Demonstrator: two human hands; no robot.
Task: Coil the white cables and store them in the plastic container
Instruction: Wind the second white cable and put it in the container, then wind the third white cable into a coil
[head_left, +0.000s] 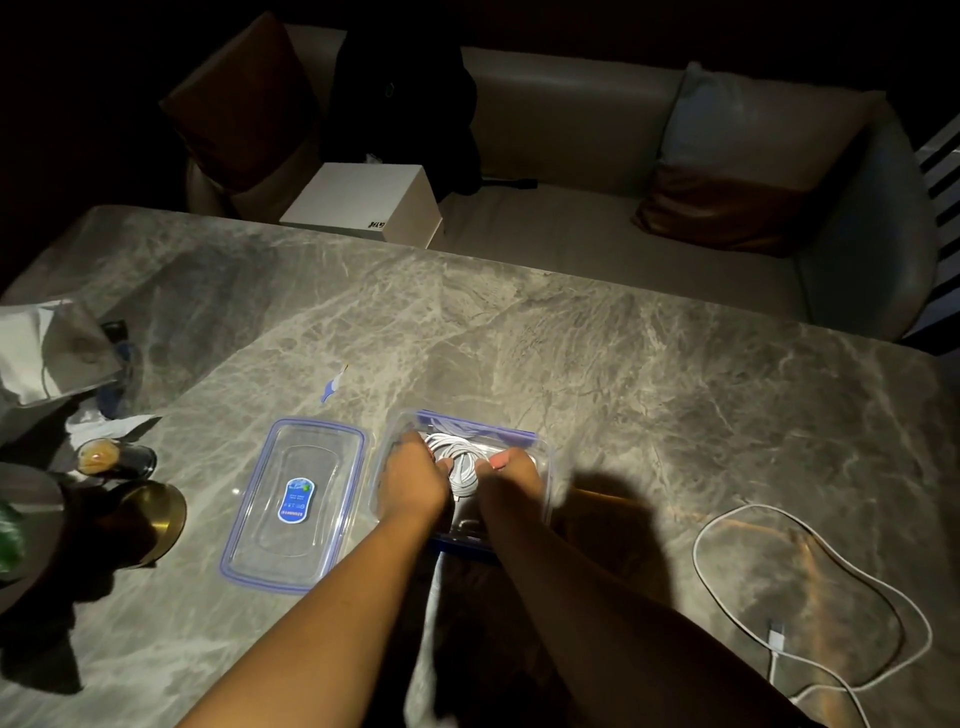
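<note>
Grey veined stone tabletop (623, 364), low light. Entry one: where does the cable sit? (N.)

Coiled white cable (460, 462) lies inside the plastic container (540, 452), toward its far end. Container is clear with a blue rim, uncovered, at mid-tabletop. (R.)

Hands? (N.)

Both are down in the container. Left hand (413, 480) is on the coil's left side, right hand (511, 475) on its right side. Fingers (500, 460) of each curl onto the coil and grip it between them. Right fingertips show; left ones are mostly hidden under the knuckles. (R.)

Lid? (N.)

Lid (270, 540) lies flat just beside the container, on its left. Blue label (297, 500) at its middle. Cannot tell whether lid and container touch. (R.)

Second cable? (N.)

Loose white cable (748, 506) lies uncoiled in a wide loop on the tabletop, well apart to the right. Plug (776, 638) sits within the loop. (R.)

Other items? (N.)

Brass-coloured disc (156, 514) and small glass (104, 457) near the left edge. White box (363, 202) on the sofa (571, 130) beyond the far edge. (R.)
</note>
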